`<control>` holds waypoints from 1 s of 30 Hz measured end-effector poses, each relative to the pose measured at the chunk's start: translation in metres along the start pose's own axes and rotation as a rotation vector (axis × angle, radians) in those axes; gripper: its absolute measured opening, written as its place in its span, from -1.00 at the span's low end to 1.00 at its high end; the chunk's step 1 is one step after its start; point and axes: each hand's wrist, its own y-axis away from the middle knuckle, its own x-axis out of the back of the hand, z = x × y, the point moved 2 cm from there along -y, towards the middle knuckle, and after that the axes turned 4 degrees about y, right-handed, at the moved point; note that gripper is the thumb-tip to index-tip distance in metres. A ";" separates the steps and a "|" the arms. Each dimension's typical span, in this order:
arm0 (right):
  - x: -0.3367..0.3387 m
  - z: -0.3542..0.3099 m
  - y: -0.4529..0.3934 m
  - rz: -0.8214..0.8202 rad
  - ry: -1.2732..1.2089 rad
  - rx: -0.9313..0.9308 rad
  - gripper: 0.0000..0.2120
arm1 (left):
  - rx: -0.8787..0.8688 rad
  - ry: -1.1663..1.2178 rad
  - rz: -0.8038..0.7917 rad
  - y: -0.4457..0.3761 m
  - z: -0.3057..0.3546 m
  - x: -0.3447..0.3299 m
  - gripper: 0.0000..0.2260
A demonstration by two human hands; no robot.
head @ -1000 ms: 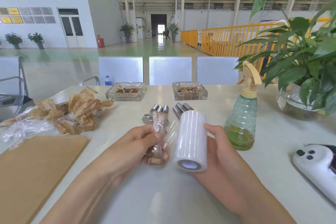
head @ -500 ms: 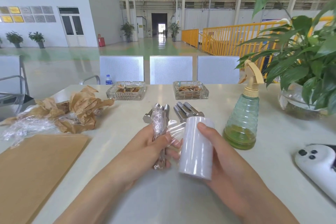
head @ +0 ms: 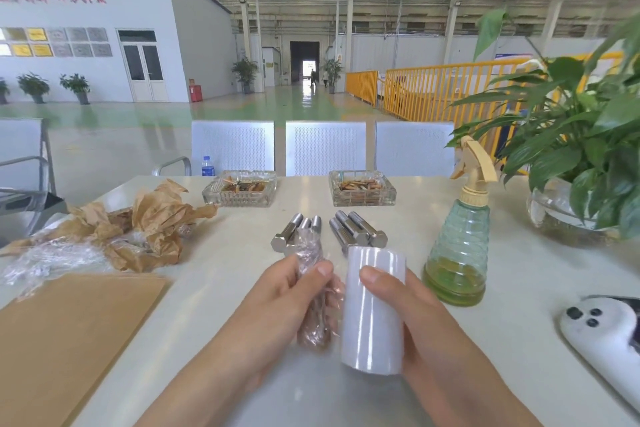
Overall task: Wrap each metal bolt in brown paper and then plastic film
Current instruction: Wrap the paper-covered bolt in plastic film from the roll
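Just left of the film roll [head: 374, 308], which the right hand [head: 412, 315] grips, the left hand [head: 277, 302] pinches the paper-wrapped bolt [head: 311, 291], and a loosened thumb could let the stretched film spring back and unwind.

We observe one bolt wrapped in brown paper and clear plastic film [head: 311, 291], held nearly upright above the table, its film crinkled at the top. Just beside it on the right stands a white cylindrical roll of plastic film [head: 374, 312], tilted slightly, with a short span of film bridging the two. Behind them, two groups of bare silver hex-head metal bolts [head: 360, 234] lie on the table. At left lies a flat stack of brown paper sheets [head: 69, 340], with crumpled brown paper and film [head: 138, 232] beyond it.
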 end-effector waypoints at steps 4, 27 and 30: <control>-0.012 0.004 0.001 0.059 0.137 0.160 -0.61 | -0.178 -0.115 0.116 -0.004 0.005 -0.004 -0.84; -0.026 0.006 0.003 0.212 0.367 0.391 -0.51 | 0.130 0.072 -0.263 -0.004 0.019 -0.005 -0.43; -0.022 0.006 0.003 0.218 0.344 0.401 -0.57 | 0.149 0.125 -0.378 -0.003 0.019 -0.003 -0.39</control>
